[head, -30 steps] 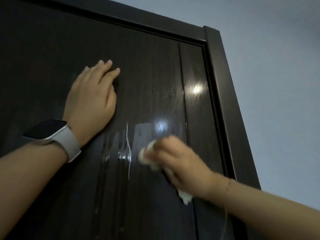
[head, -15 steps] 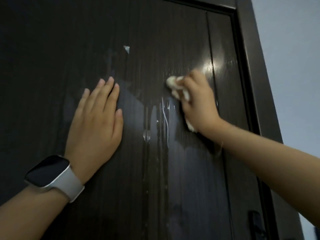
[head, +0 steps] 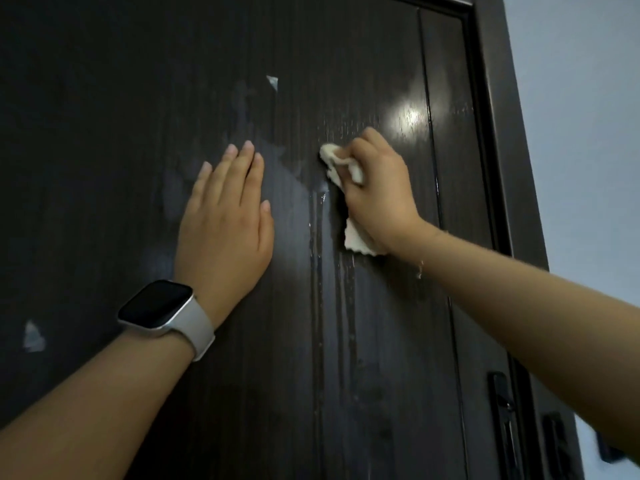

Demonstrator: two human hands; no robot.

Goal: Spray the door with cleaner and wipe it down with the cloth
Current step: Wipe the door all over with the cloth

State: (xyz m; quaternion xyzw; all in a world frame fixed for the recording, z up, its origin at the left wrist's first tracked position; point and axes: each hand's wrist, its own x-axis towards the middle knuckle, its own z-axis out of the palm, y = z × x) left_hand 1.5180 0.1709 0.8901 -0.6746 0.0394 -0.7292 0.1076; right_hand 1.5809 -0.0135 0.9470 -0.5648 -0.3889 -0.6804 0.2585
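One dark woodgrain door (head: 104,133), wet streaks (head: 317,244) down centre. One white cloth (head: 341,168), crumpled, gripped in right hand (head: 379,188) fingers. Left hand (head: 225,223) flat, fingers straight.

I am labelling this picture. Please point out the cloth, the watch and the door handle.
cloth (head: 353,237): head view, the lower corner below the right hand.
watch (head: 156,304): head view, the middle of the dark screen.
door handle (head: 502,410): head view, the upright dark plate.

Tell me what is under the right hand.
A white cloth, bunched against the door, shows past the right hand's fingers and below its heel. The cloth's middle and the door surface behind it are covered.
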